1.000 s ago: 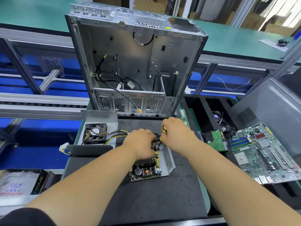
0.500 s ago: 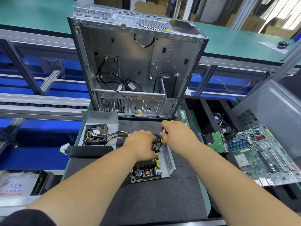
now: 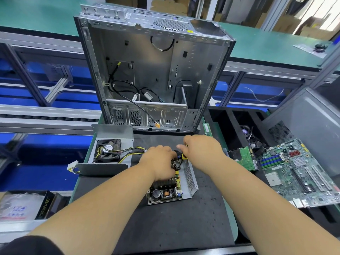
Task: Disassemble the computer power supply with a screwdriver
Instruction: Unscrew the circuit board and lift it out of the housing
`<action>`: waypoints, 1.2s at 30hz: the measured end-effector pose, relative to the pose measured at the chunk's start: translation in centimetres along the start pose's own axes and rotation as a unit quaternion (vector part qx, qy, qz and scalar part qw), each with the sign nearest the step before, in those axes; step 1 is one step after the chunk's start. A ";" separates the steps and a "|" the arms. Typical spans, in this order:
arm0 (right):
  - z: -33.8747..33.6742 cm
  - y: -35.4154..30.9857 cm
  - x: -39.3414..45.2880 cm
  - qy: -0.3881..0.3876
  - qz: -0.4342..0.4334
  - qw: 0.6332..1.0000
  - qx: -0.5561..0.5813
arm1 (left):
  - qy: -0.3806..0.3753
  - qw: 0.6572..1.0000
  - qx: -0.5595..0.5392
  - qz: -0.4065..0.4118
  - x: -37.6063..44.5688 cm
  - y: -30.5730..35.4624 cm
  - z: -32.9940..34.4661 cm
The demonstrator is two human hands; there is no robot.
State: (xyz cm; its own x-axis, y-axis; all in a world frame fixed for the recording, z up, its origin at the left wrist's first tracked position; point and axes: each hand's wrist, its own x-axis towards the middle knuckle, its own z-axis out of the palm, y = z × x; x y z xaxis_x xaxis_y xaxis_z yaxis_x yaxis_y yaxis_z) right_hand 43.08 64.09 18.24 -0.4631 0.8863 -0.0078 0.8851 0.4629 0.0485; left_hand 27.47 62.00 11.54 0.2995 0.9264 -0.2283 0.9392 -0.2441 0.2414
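Note:
The opened power supply (image 3: 190, 178) lies on the black mat (image 3: 165, 221), its circuit board exposed inside a perforated metal shell. My left hand (image 3: 160, 162) rests curled on the board's far end and grips the parts there. My right hand (image 3: 200, 150) grips a yellow-and-black screwdriver (image 3: 184, 156), its tip pointing down into the far end of the supply. The supply's removed cover (image 3: 112, 131) with a black fan (image 3: 107, 150) and yellow-black cables lies to the left.
An empty computer case (image 3: 152, 74) stands upright just behind the mat. A motherboard (image 3: 301, 173) and a small green board (image 3: 245, 159) lie to the right beside a black bin (image 3: 226, 126). A box (image 3: 24, 205) sits at front left.
Both hands stay on the far end of the power supply. My right hand has shifted slightly on the screwdriver; the view has barely moved.

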 end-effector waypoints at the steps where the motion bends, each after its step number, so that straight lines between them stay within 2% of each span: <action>1: 0.0 0.0 0.2 -0.012 0.004 1.000 0.025 | 0.000 1.000 0.000 0.000 0.0 0.0 0.0; 6: -0.3 -0.2 0.5 -0.016 0.018 0.992 0.124 | 0.006 1.000 0.006 0.003 0.0 0.1 -0.1; 10: -0.2 -0.2 0.3 -0.020 0.012 0.995 0.098 | 0.005 1.000 0.005 0.003 0.0 0.1 -0.1; 16: 0.1 -0.1 0.0 0.013 -0.001 1.000 0.022 | 0.001 1.000 0.001 0.001 0.0 0.0 0.0; 22: 0.2 0.0 0.2 -0.014 0.021 0.995 0.096 | 0.011 1.000 0.003 0.001 0.0 0.1 0.0; 29: 0.3 -0.1 0.1 0.006 0.014 0.990 0.137 | 0.009 1.000 0.007 0.005 0.0 0.1 -0.1; 36: -0.1 0.0 0.0 -0.007 -0.020 0.995 0.093 | 0.007 1.000 0.008 0.004 -0.1 0.2 -0.2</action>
State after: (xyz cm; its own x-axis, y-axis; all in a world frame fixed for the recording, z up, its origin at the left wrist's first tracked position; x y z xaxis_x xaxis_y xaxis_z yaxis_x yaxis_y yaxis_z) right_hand 43.10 64.05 18.33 -0.4982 0.8668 -0.0209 0.8601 0.4910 -0.1381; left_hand 27.57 61.92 11.76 0.3049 0.9280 -0.2140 0.9393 -0.2558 0.2287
